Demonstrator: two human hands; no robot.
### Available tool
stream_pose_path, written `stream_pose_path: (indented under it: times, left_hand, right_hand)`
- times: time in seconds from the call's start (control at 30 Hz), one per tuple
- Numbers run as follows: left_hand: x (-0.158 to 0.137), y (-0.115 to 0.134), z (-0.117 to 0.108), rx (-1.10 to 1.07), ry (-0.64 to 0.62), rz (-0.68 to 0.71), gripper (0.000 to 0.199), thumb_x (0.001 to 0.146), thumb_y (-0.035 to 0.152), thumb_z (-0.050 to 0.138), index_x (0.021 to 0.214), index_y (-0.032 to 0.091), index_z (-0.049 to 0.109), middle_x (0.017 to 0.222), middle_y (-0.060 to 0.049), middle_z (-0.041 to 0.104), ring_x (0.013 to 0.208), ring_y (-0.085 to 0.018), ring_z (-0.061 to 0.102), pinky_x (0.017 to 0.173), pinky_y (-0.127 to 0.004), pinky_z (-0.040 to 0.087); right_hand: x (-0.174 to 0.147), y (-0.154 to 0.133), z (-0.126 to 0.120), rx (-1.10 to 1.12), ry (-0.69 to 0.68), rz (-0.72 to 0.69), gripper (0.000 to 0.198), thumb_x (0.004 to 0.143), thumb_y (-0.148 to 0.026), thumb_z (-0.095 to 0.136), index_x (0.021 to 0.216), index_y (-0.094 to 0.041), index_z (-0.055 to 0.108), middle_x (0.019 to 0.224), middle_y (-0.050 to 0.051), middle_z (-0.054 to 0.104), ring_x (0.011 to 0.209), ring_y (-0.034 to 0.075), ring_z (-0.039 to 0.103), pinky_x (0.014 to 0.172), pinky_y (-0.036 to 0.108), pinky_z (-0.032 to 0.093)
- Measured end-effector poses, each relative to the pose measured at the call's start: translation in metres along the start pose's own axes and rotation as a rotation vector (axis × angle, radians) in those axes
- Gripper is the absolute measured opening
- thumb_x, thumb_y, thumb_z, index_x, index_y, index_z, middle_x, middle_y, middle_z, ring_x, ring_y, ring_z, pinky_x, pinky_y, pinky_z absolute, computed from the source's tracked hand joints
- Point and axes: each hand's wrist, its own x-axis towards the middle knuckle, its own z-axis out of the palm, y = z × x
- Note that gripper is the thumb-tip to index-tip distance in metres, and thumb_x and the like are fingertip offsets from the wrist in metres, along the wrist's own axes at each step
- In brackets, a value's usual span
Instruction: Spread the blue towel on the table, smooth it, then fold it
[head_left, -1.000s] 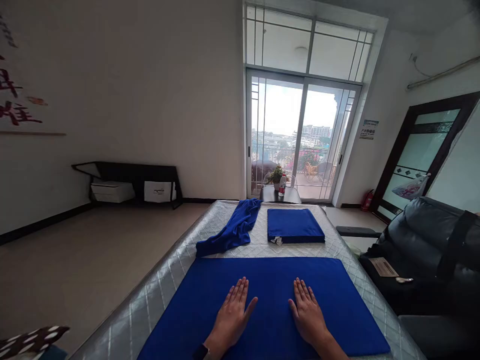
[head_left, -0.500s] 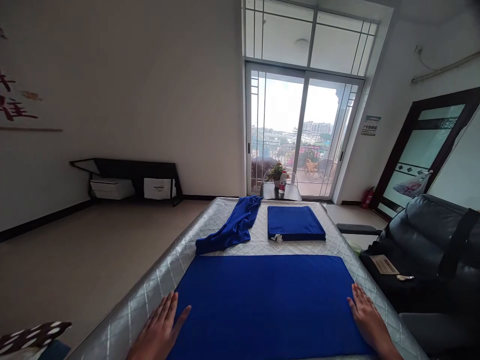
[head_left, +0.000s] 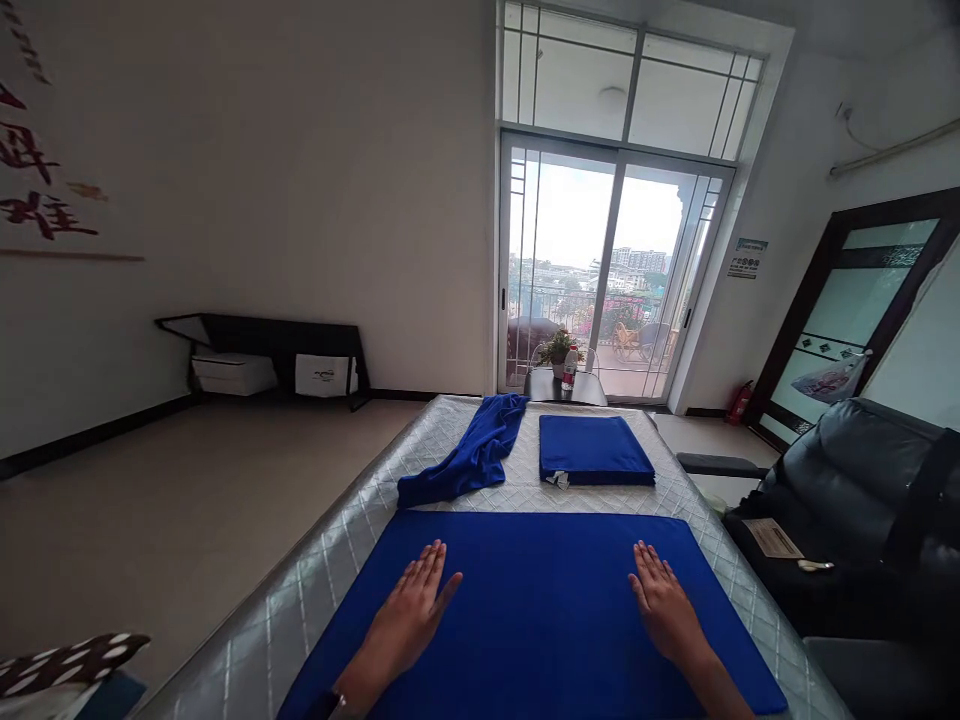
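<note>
A smooth blue cloth [head_left: 540, 600] is spread flat on the silver quilted mattress [head_left: 300, 600]. Over its left part is my left hand [head_left: 409, 615], palm down, fingers straight and the thumb apart. My right hand [head_left: 666, 605] is over the right part in the same flat pose. Neither hand grips anything; whether the palms press on the cloth is hard to tell. Beyond the spread cloth lie a crumpled blue cloth [head_left: 472, 455] on the left and a neat stack of folded blue cloths [head_left: 596, 447] with white tags on the right.
A black sofa [head_left: 862, 490] flanks the mattress on the right, with a brown card [head_left: 772, 538] on it. Past the far end stands a small table [head_left: 544, 388] with a plant and a bottle [head_left: 569, 370]. A brown patterned cloth [head_left: 67, 665] shows at lower left.
Both hands have moved inward from the side edges of the spread cloth, onto its surface. The view has shifted slightly; the stack and crumpled cloth lie as before.
</note>
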Motion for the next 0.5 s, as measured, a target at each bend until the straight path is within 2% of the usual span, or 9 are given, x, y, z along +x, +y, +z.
stream_pose_path:
  times: [0.07, 0.1, 0.2, 0.3, 0.4, 0.5]
  left_hand:
    - [0.024, 0.055, -0.003, -0.103, -0.121, 0.089, 0.064, 0.102, 0.052, 0.024, 0.155, 0.015, 0.023, 0.160, -0.014, 0.033, 0.147, -0.026, 0.031, 0.118, -0.047, 0.034]
    - [0.033, 0.080, -0.002, -0.142, -0.143, 0.147, 0.065, 0.102, 0.054, 0.022, 0.154, 0.015, 0.024, 0.160, -0.013, 0.031, 0.148, -0.024, 0.028, 0.119, -0.046, 0.033]
    - [0.045, 0.135, 0.012, -0.207, -0.132, 0.273, 0.065, 0.102, 0.054, 0.023, 0.154, 0.016, 0.024, 0.161, -0.011, 0.030, 0.149, -0.023, 0.024, 0.121, -0.045, 0.030]
    - [0.044, 0.153, 0.033, -0.213, -0.129, 0.280, 0.065, 0.102, 0.054, 0.024, 0.155, 0.016, 0.024, 0.161, -0.011, 0.030, 0.149, -0.024, 0.023, 0.122, -0.046, 0.030]
    - [0.041, 0.150, 0.048, -0.213, -0.142, 0.258, 0.065, 0.102, 0.053, 0.023, 0.155, 0.016, 0.022, 0.161, -0.012, 0.028, 0.149, -0.025, 0.023, 0.122, -0.048, 0.029]
    - [0.041, 0.145, 0.053, -0.211, -0.137, 0.245, 0.065, 0.102, 0.054, 0.023, 0.155, 0.017, 0.022, 0.162, -0.011, 0.028, 0.149, -0.025, 0.024, 0.121, -0.049, 0.030]
  right_hand:
    - [0.017, -0.051, -0.006, 0.075, -0.051, -0.087, 0.064, 0.101, -0.046, 0.016, 0.154, -0.012, 0.027, 0.162, 0.006, 0.025, 0.150, 0.019, 0.016, 0.123, 0.041, 0.016]
    - [0.025, -0.072, -0.006, 0.100, -0.070, -0.120, 0.063, 0.101, -0.045, 0.016, 0.155, -0.013, 0.026, 0.162, 0.006, 0.024, 0.150, 0.019, 0.015, 0.123, 0.041, 0.016]
    - [0.040, -0.114, 0.004, 0.116, -0.104, -0.194, 0.062, 0.102, -0.043, 0.016, 0.155, -0.012, 0.025, 0.162, 0.008, 0.023, 0.150, 0.019, 0.014, 0.123, 0.041, 0.015]
    - [0.046, -0.125, 0.021, 0.096, -0.108, -0.219, 0.062, 0.102, -0.043, 0.017, 0.155, -0.012, 0.023, 0.162, 0.010, 0.022, 0.151, 0.021, 0.014, 0.123, 0.042, 0.014]
    - [0.047, -0.121, 0.033, 0.094, -0.087, -0.203, 0.062, 0.102, -0.044, 0.016, 0.155, -0.012, 0.022, 0.163, 0.010, 0.020, 0.151, 0.022, 0.013, 0.123, 0.042, 0.014]
    - [0.047, -0.119, 0.035, 0.103, -0.084, -0.202, 0.063, 0.102, -0.046, 0.016, 0.155, -0.012, 0.022, 0.162, 0.010, 0.020, 0.151, 0.022, 0.015, 0.122, 0.042, 0.014]
